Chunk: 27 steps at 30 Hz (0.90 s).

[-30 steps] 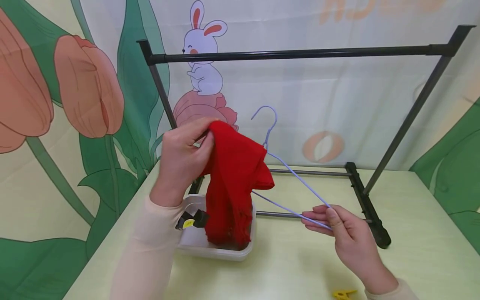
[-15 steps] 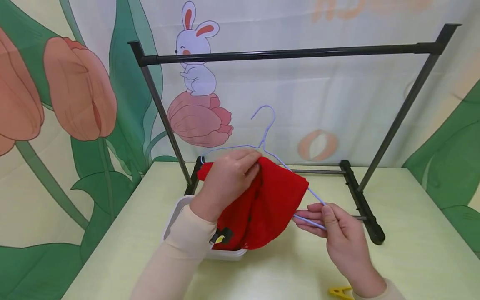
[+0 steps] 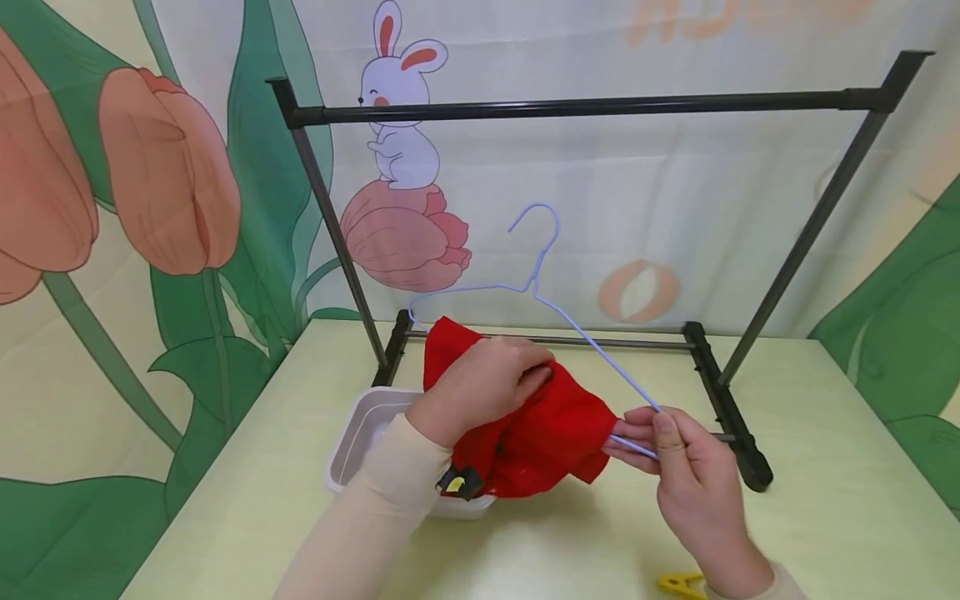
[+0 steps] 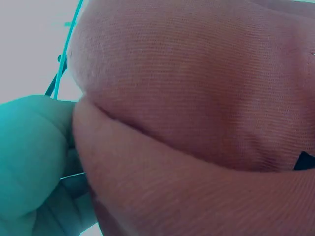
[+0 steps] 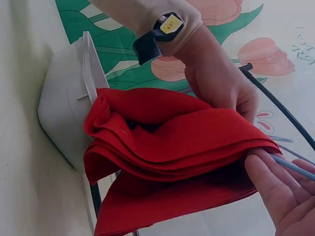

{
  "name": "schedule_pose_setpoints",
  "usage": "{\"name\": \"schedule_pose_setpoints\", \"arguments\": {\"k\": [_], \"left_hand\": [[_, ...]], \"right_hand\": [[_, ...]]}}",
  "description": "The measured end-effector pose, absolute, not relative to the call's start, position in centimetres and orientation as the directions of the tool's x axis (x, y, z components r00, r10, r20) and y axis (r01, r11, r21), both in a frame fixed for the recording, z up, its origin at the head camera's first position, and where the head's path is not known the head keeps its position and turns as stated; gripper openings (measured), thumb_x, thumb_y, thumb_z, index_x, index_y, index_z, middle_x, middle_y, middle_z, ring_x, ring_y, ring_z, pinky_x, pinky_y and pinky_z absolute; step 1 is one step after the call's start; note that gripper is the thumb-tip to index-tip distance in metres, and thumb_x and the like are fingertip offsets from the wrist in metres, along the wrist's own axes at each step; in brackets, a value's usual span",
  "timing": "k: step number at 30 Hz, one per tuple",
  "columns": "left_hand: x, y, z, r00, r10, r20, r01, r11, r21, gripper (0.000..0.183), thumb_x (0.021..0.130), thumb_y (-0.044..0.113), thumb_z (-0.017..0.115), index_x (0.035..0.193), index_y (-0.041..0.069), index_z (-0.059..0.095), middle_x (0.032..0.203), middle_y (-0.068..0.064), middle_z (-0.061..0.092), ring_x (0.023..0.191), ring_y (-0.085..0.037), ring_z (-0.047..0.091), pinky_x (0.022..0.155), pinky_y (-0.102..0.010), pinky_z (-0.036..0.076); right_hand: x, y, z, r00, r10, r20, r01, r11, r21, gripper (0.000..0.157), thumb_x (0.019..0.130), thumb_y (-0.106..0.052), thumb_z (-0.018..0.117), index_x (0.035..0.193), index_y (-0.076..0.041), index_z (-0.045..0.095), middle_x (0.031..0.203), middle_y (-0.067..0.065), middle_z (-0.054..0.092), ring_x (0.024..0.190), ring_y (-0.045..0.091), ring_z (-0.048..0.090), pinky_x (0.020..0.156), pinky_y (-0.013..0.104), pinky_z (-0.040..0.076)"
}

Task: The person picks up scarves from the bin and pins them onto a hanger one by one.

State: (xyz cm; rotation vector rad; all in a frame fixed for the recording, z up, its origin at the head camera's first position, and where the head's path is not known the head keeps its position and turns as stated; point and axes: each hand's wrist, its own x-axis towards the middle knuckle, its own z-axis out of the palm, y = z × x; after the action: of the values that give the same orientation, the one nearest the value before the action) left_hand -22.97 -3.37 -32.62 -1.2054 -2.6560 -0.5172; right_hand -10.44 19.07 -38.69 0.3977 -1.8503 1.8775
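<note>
In the head view my left hand (image 3: 487, 383) holds a red knit cloth (image 3: 573, 433) bunched below its fingers. The cloth covers most of the lower bar of a lilac wire hanger (image 3: 537, 268). My right hand (image 3: 697, 483) pinches the hanger's right corner, thumb on top. From the right wrist, the cloth (image 5: 177, 132) hangs in several folds, and the hanger bar (image 5: 293, 168) runs to its edge beside my right fingers (image 5: 275, 184). Whether the bar passes inside the folds cannot be told. Cloth (image 4: 187, 98) fills most of the left wrist view.
A white plastic tub (image 3: 348, 433) stands partly under the cloth. Behind rises a black rack (image 3: 592, 107) with a top rail and floor feet. A yellow clip (image 3: 678, 585) lies at the table's near edge. A printed curtain (image 3: 675, 200) hangs behind.
My left hand has brought the cloth right and down, out of the tub and across the hanger's lower part. My right hand stays at the hanger's corner.
</note>
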Motion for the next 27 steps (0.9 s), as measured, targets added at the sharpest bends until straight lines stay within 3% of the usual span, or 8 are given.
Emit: {"name": "schedule_pose_setpoints", "arguments": {"k": [4,8,10,12,15,18,22,27], "left_hand": [[-23.3,-4.4,-32.8,-0.668,0.673,0.318,0.743,0.584,0.327,0.022,0.107,0.022,0.068,0.125,0.015,0.078,0.114,0.001,0.080,0.104,-0.018,0.075,0.101,-0.035,0.061],[-23.5,-6.9,-32.9,-0.675,0.577,0.460,0.738,0.530,0.418,0.019,0.105,0.016,0.070,0.121,0.013,0.080,0.113,-0.002,0.081,0.104,-0.019,0.076,0.098,-0.037,0.062],[-23.5,-8.4,-33.2,-0.703,0.485,0.521,0.711,0.513,0.481,0.017,0.105,0.014,0.070,0.118,0.011,0.081,0.111,-0.003,0.081,0.101,-0.021,0.075,0.095,-0.040,0.063],[-23.5,-9.9,-33.5,-0.769,0.367,0.523,0.636,0.516,0.574,0.018,0.105,0.014,0.069,0.118,0.010,0.080,0.112,-0.006,0.081,0.103,-0.024,0.074,0.094,-0.043,0.064],[-23.6,-11.7,-34.4,-0.898,0.204,0.390,0.434,0.558,0.707,0.024,0.108,0.022,0.066,0.125,0.009,0.077,0.116,-0.009,0.079,0.106,-0.028,0.072,0.095,-0.048,0.064],[-24.3,-12.6,-36.0,-0.975,0.158,0.157,0.221,0.600,0.769,0.037,0.110,0.034,0.061,0.137,0.009,0.070,0.127,-0.011,0.076,0.115,-0.031,0.070,0.101,-0.052,0.062],[-25.1,-12.8,-38.4,-0.966,0.252,-0.058,0.096,0.558,0.825,0.046,0.110,0.039,0.061,0.144,0.009,0.066,0.129,-0.010,0.075,0.117,-0.029,0.069,0.105,-0.050,0.058],[-25.2,-13.3,-39.4,-0.961,0.273,-0.043,0.055,0.343,0.938,0.032,0.109,0.025,0.064,0.135,0.007,0.071,0.121,-0.011,0.077,0.105,-0.023,0.072,0.097,-0.041,0.058]], "right_hand": [[-10.5,19.3,-38.9,-0.825,0.120,0.552,-0.556,-0.001,-0.831,0.027,0.113,0.004,0.042,0.112,0.022,0.063,0.105,0.005,0.083,0.089,0.017,0.084,0.074,0.035,0.065],[-10.8,19.8,-38.8,-0.786,0.100,0.610,-0.616,-0.031,-0.787,0.027,0.112,0.009,0.040,0.113,0.024,0.062,0.107,0.008,0.083,0.088,0.019,0.084,0.075,0.034,0.065],[-10.9,20.1,-38.7,-0.768,0.090,0.634,-0.639,-0.043,-0.768,0.027,0.111,0.010,0.039,0.113,0.023,0.063,0.108,0.010,0.083,0.088,0.020,0.084,0.076,0.033,0.065],[-10.9,20.5,-38.6,-0.760,0.080,0.644,-0.649,-0.043,-0.760,0.027,0.111,0.011,0.039,0.114,0.021,0.064,0.110,0.009,0.083,0.090,0.020,0.084,0.077,0.033,0.065],[-10.8,21.1,-38.3,-0.767,0.079,0.637,-0.641,-0.024,-0.768,0.028,0.112,0.010,0.038,0.115,0.017,0.066,0.110,0.007,0.083,0.091,0.020,0.084,0.078,0.034,0.065],[-10.6,21.6,-37.9,-0.782,0.084,0.618,-0.619,0.010,-0.785,0.029,0.113,0.007,0.039,0.116,0.014,0.066,0.110,0.001,0.084,0.092,0.018,0.084,0.079,0.034,0.065],[-10.5,21.9,-37.8,-0.788,0.080,0.610,-0.611,0.017,-0.791,0.029,0.114,0.005,0.038,0.115,0.021,0.062,0.110,-0.001,0.083,0.093,0.017,0.084,0.080,0.034,0.065],[-10.5,21.9,-37.9,-0.804,0.082,0.589,-0.587,0.042,-0.808,0.031,0.114,0.004,0.038,0.116,0.029,0.056,0.110,-0.004,0.083,0.093,0.015,0.084,0.080,0.034,0.065]]}}
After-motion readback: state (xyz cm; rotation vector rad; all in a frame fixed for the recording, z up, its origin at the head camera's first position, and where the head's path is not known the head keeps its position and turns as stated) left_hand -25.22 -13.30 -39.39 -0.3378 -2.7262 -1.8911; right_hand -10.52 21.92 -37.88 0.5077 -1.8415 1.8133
